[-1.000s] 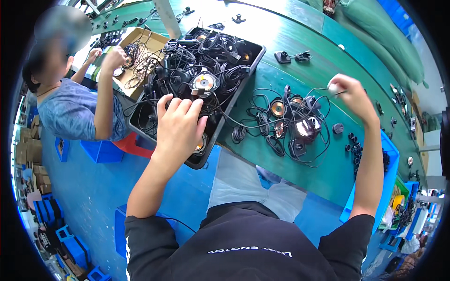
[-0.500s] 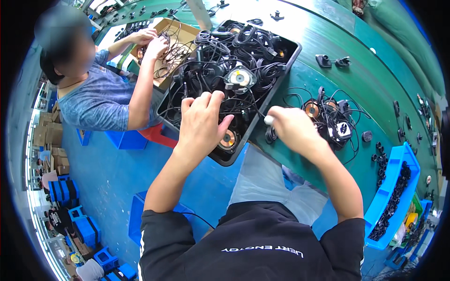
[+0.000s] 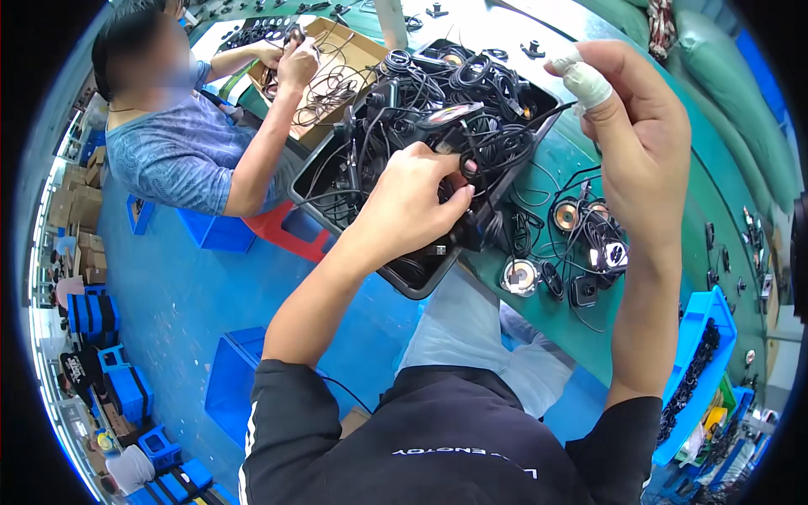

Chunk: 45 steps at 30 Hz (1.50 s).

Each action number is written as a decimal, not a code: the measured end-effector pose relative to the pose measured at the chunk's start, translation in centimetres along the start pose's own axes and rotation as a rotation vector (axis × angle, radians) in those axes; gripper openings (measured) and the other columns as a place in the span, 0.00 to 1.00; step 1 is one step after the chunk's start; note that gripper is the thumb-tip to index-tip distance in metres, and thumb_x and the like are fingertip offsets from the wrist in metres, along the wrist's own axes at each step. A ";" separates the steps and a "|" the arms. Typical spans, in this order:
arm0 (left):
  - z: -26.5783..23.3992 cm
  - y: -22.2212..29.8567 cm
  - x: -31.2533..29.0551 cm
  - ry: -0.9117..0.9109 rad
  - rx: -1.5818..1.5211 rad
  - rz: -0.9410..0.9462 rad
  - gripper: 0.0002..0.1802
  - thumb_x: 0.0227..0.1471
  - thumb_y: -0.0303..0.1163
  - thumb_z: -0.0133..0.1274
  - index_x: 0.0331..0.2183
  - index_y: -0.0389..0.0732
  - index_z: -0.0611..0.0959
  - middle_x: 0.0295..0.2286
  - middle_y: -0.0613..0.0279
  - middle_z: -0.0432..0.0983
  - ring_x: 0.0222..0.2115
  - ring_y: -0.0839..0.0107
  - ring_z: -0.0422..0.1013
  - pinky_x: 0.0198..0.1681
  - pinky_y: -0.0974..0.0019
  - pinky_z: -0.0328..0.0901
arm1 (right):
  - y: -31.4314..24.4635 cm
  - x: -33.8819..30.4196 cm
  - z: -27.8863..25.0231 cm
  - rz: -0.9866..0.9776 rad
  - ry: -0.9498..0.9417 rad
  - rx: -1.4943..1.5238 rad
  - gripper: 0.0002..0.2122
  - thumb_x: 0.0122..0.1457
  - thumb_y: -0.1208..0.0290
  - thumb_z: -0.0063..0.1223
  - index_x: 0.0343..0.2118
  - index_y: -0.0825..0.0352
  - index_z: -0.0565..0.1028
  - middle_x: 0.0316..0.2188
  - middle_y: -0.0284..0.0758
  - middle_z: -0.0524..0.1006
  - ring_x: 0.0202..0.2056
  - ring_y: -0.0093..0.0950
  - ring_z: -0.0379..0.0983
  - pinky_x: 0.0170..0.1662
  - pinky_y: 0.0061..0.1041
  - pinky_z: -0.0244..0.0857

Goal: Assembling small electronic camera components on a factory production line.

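Keep gentle tension on the thin black cable [image 3: 551,114]: it runs over the black plastic tray [image 3: 417,292] to your right hand [image 3: 644,139], which seems to pinch it. Your left hand [image 3: 412,194] curls among tangled black cords [image 3: 497,82], grip unclear. Copper-coloured round discs [image 3: 566,216] lie on the green bench [image 3: 720,181]; the floor [image 3: 177,295] is blue.

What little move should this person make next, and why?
Perhaps the right hand should gently draw its pinched black cable a little higher, because that cable slants down toward the tangled cables in the black tray and could snag there.
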<state>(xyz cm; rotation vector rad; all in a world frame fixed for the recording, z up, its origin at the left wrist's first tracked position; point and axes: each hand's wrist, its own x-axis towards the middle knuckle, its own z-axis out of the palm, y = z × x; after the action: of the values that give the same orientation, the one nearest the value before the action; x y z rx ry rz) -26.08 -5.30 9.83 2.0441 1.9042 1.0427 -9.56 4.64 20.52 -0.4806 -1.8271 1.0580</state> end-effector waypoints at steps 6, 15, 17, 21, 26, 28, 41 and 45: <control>-2.2 0.3 -0.6 0.071 -0.436 -0.336 0.17 0.43 0.25 0.53 0.39 0.40 0.81 0.14 0.67 0.69 0.17 0.75 0.64 0.23 0.75 0.59 | 1.6 -1.0 -1.5 0.034 -0.253 -0.292 0.04 0.54 0.79 0.53 0.32 0.69 0.78 0.25 0.29 0.75 0.21 0.14 0.58 0.23 0.14 0.52; -4.3 0.2 -1.3 -0.141 -0.343 -0.490 0.14 0.46 0.27 0.56 0.38 0.40 0.79 0.12 0.70 0.66 0.15 0.80 0.60 0.20 0.77 0.55 | 4.2 -2.2 -1.1 -0.077 -0.192 -0.615 0.04 0.48 0.80 0.54 0.29 0.71 0.77 0.20 0.31 0.70 0.19 0.24 0.60 0.24 0.21 0.55; -3.9 -0.1 -1.5 -0.111 -0.339 -0.461 0.14 0.47 0.26 0.56 0.39 0.40 0.79 0.13 0.71 0.65 0.16 0.81 0.60 0.21 0.78 0.54 | 4.4 -2.7 -1.0 -0.075 -0.212 -0.596 0.04 0.48 0.80 0.54 0.28 0.71 0.77 0.20 0.31 0.71 0.19 0.24 0.60 0.25 0.21 0.56; -2.9 -1.0 -1.9 -0.025 -0.333 -0.370 0.14 0.50 0.25 0.55 0.41 0.40 0.78 0.16 0.73 0.63 0.18 0.84 0.58 0.22 0.80 0.52 | 5.3 -4.0 -0.8 -0.068 -0.273 -0.544 0.03 0.48 0.79 0.55 0.27 0.71 0.77 0.20 0.32 0.71 0.20 0.25 0.61 0.26 0.22 0.57; -2.5 -1.4 -1.9 0.067 -0.450 -0.343 0.14 0.50 0.21 0.53 0.42 0.39 0.77 0.20 0.71 0.65 0.19 0.83 0.59 0.22 0.80 0.53 | 6.5 -5.2 -0.7 0.122 -0.541 -0.595 0.05 0.52 0.73 0.53 0.29 0.69 0.76 0.28 0.37 0.77 0.25 0.35 0.71 0.30 0.30 0.64; -2.5 -1.9 -1.9 0.071 -0.588 -0.330 0.14 0.49 0.19 0.52 0.41 0.38 0.77 0.22 0.68 0.67 0.20 0.82 0.61 0.22 0.80 0.54 | 7.7 -6.0 0.2 0.056 -0.556 -0.645 0.05 0.53 0.73 0.52 0.30 0.68 0.76 0.28 0.37 0.78 0.26 0.36 0.73 0.31 0.30 0.65; -1.8 -0.3 -1.9 0.088 -0.839 -0.261 0.16 0.48 0.16 0.50 0.42 0.38 0.75 0.27 0.66 0.67 0.23 0.81 0.63 0.24 0.78 0.57 | 9.2 -4.7 4.7 -0.014 -0.288 -0.292 0.08 0.53 0.78 0.52 0.36 0.69 0.76 0.24 0.31 0.75 0.19 0.23 0.65 0.23 0.23 0.59; -2.2 -0.8 -2.5 0.071 -0.445 -0.372 0.17 0.46 0.15 0.49 0.41 0.38 0.75 0.28 0.63 0.68 0.21 0.81 0.64 0.23 0.77 0.59 | 9.4 -4.2 3.7 0.227 0.124 -0.022 0.06 0.56 0.78 0.52 0.36 0.71 0.77 0.27 0.29 0.77 0.22 0.17 0.64 0.25 0.17 0.58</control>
<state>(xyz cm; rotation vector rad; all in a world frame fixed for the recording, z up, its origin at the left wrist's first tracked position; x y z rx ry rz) -27.86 -8.19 10.12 1.3707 1.7841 1.3018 -11.77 5.16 9.79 -0.7638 -1.7049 1.1340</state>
